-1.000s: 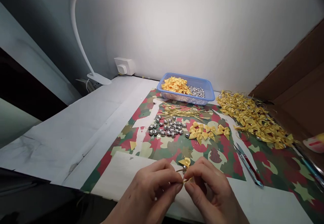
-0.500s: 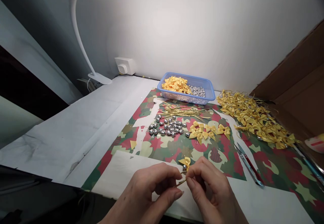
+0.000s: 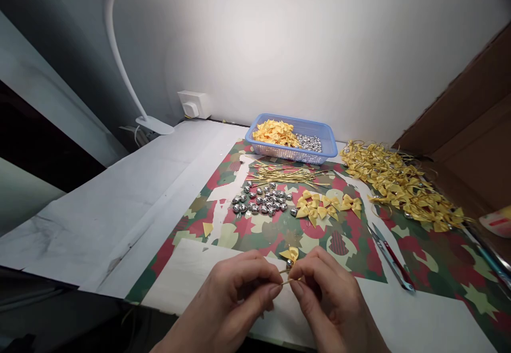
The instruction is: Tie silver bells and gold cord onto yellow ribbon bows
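Low in the middle of the view my left hand [image 3: 235,294] and my right hand [image 3: 327,294] meet, fingertips pinched on a thin gold cord [image 3: 288,280]. A small yellow ribbon bow [image 3: 290,254] with a tiny silver bead under it hangs on that cord just above my fingers. Beyond them on the patterned sheet lie a cluster of silver heart beads [image 3: 261,201], several loose yellow bows [image 3: 325,206] and a bundle of gold cords [image 3: 287,174].
A blue basket [image 3: 319,153] with bows and beads stands at the back. A large heap of finished bows [image 3: 403,185] runs along the right. Red-handled snips [image 3: 391,260] lie right of my hands. A white lamp [image 3: 123,65] and a wall socket [image 3: 194,104] sit back left.
My fingertips parted slightly half a second ago, then closed together again on the cord. The bow stayed just above them.
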A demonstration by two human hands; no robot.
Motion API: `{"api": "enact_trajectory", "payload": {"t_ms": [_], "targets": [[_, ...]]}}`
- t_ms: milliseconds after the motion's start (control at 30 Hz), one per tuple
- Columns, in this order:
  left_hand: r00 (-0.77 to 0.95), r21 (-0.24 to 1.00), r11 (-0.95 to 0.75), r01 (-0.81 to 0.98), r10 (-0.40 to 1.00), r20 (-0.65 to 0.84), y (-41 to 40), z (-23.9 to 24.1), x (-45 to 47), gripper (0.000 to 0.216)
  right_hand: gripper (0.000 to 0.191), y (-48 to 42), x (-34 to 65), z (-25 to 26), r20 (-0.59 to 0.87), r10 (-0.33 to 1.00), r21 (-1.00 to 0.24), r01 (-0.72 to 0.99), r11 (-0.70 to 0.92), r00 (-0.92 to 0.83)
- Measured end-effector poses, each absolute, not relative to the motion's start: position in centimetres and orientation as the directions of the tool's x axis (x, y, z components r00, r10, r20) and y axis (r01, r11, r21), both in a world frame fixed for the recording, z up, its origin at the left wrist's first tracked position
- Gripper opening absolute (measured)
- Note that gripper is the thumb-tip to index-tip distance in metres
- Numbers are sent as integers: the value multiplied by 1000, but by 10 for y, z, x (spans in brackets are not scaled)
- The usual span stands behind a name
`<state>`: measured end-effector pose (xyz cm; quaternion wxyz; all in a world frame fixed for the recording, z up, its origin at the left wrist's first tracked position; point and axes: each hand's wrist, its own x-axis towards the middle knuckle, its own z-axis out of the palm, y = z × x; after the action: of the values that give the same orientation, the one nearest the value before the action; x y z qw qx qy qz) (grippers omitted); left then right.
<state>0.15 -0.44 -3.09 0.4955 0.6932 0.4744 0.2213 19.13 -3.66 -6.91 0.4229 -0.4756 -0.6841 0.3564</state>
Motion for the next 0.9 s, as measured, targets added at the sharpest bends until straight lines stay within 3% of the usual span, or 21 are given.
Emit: {"api": "enact_trajectory", "payload": {"t_ms": [233, 400, 633, 767, 900], "targets": [[458, 858, -227, 461, 889, -11, -9, -33, 0, 25, 32, -38, 194, -72, 258, 941, -890, 327, 319, -218], [492, 857, -280, 432, 870, 36, -10, -37, 1, 25, 18, -35, 196, -74, 305, 916, -851, 357, 386, -261], [475, 907, -272, 321, 875, 94, 6, -43, 15, 21, 22, -31, 203, -79, 475, 862, -746, 438, 501, -177], [469, 913, -274, 303, 877, 107, 16, -43, 17, 20, 21, -28, 206, -79, 437, 897, -787, 459, 413, -58], [452, 893, -279, 353, 887, 99, 21, -43, 8, 21, 18, -30, 207, -80, 280, 958, -839, 502, 211, 66]]}}
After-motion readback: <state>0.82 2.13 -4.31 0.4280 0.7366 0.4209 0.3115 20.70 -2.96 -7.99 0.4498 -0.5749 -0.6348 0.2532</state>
